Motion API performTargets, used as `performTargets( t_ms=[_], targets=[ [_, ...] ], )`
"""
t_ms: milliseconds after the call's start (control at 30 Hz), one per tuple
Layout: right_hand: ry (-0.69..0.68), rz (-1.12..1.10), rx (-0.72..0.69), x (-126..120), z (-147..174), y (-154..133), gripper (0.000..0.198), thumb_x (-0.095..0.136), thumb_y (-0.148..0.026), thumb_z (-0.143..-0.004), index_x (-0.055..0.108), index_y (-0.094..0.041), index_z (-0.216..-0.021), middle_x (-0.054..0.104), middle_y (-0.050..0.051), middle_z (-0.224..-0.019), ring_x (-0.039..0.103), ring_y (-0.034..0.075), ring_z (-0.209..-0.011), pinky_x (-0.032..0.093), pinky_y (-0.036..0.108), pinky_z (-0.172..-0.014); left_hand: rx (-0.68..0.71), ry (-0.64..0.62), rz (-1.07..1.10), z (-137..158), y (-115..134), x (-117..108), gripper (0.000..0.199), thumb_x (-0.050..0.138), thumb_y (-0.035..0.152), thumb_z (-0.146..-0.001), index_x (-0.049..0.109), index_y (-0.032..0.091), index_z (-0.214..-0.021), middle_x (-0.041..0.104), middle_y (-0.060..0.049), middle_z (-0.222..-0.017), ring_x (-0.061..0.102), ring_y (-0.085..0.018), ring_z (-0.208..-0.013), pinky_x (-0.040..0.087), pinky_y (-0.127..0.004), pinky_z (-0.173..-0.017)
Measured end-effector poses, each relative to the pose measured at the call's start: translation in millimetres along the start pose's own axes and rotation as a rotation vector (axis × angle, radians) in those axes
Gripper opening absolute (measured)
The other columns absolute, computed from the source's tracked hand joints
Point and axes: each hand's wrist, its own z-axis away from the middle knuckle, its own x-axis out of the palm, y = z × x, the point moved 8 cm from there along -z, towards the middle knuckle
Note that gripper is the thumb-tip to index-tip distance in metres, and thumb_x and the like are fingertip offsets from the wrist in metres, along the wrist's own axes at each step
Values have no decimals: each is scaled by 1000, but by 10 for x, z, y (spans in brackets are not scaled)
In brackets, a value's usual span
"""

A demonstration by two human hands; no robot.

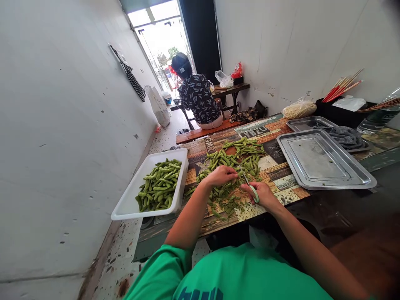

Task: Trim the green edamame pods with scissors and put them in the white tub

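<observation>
My right hand (261, 193) is closed around a pair of scissors (256, 195) with pale green handles. Their metal blades point up and left, beside the fingertips of my left hand (222, 175). That hand is pinched closed over the heap; what lies between its fingertips is too small and hidden to make out. Green edamame pods (246, 146) are spread on the patterned table beyond both hands. Nearer to me, under and between the hands, lie small green trimmings (229, 205). To the left, a white plastic tub (125, 208) holds a pile of edamame pods (161, 183).
Right of the pods lies a metal tray (325, 160), overlapping another tray with a grey cloth (346, 136). A bag of pale food (299, 109) and a black box of skewers (331, 111) stand behind. Ahead, a person (200, 98) sits facing away on a bench (193, 134).
</observation>
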Motion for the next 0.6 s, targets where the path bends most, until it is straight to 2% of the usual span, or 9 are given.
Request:
performTargets(
  t_ms=[100,167,267,333,433,600],
  targets=[
    [-6,-101,53,10,-13,84,43,64,-56,-72,49,-18,-59,48,-6,-43,46,8,-34,30,19,-33,-118,201,223,-28,-184,-90,24,61,35,-73,67,12,-77,55,3,-62,44,-8,-58,33,-20,-57],
    [-11,-198,118,32,-9,134,42,64,-58,-70,53,-18,-69,52,-5,-49,50,10,-38,30,19,-30,-172,305,468,-32,-285,-101,21,64,31,-71,64,11,-79,57,2,-64,46,-7,-58,35,-20,-57],
    [-45,-278,169,89,8,146,45,66,-60,-67,53,-18,-77,53,-4,-56,54,11,-43,32,19,-28,-195,276,841,-64,-320,23,20,68,25,-70,57,11,-79,61,-1,-66,54,-7,-59,40,-20,-59],
    [-68,-283,161,120,17,114,45,66,-60,-67,53,-18,-76,53,-4,-57,55,11,-45,34,18,-28,-192,265,975,-74,-305,77,23,71,21,-69,53,11,-81,64,-3,-70,60,-10,-63,45,-22,-62],
    [-62,-293,141,123,19,67,46,66,-61,-67,53,-18,-76,53,-4,-58,55,11,-46,35,18,-28,-207,263,1017,-70,-294,125,25,72,18,-69,49,12,-79,67,-5,-70,63,-11,-62,47,-22,-60],
    [-36,-281,151,93,6,42,46,67,-61,-66,52,-18,-74,54,-4,-57,54,11,-44,33,18,-28,-250,263,955,-22,-269,170,22,69,12,-71,47,13,-76,67,-4,-65,64,-11,-56,48,-22,-56]
  ],
)
